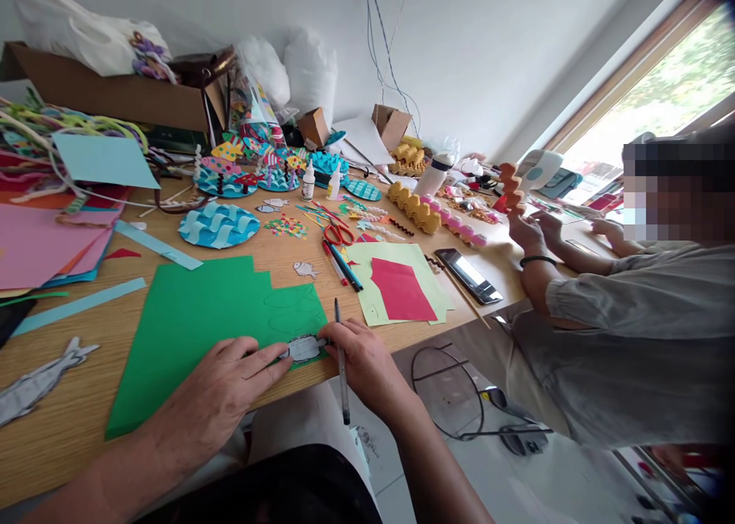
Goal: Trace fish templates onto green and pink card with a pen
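My left hand (230, 378) lies fairly flat on a sheet of green paper (189, 317), its fingertips on the near end of a small grey fish cutout (304, 348). My right hand (361, 352) is closed around a pen (341, 371), which stands roughly upright, and its fingertips touch the other end of the cutout. The cutout rests at the green sheet's near right corner. Just beyond it, pencil-thin fish outlines (295, 309) are drawn on the green paper. Part of the cutout is hidden under my fingers.
Beyond lie a fish cutout (305, 269), markers (343, 266), red-handled scissors (338, 234), red paper (402, 289) and a phone (469, 276). Blue woven plates (219, 225) and glue bottles (308, 181) stand farther back. At right, a person (632, 302) holds an egg-carton strip (509, 188).
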The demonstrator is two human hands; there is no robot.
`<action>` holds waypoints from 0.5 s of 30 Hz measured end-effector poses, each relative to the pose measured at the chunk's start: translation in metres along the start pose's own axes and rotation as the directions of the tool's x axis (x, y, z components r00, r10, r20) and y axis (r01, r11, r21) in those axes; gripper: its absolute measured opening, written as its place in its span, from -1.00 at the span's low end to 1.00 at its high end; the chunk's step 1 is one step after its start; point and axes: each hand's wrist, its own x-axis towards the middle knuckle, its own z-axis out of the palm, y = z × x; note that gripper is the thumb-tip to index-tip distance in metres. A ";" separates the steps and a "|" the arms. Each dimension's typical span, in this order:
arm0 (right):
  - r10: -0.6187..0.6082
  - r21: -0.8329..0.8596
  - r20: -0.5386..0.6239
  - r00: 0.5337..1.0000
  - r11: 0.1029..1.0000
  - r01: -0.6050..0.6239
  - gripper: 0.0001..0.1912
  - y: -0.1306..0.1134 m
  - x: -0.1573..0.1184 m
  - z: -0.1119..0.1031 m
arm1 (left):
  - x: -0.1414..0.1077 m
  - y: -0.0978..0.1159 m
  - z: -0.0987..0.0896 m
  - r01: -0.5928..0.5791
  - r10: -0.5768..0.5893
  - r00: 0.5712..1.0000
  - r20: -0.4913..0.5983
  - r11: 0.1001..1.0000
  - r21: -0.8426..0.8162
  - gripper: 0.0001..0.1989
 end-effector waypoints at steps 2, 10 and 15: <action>-0.009 -0.013 0.001 1.000 1.000 0.009 -0.81 0.000 0.000 0.000 | 0.001 0.000 0.000 -0.010 0.010 1.000 -0.012 1.000 0.000 -0.51; -0.019 -0.037 -0.005 1.000 0.999 0.019 -0.81 -0.001 -0.001 0.001 | -0.002 0.005 0.007 0.030 -0.030 0.999 -0.015 0.999 -0.017 -0.55; -0.056 0.043 -0.074 0.996 0.997 0.059 -0.88 -0.002 0.000 -0.004 | 0.001 0.006 0.007 0.029 -0.030 0.999 -0.022 0.999 -0.032 -0.56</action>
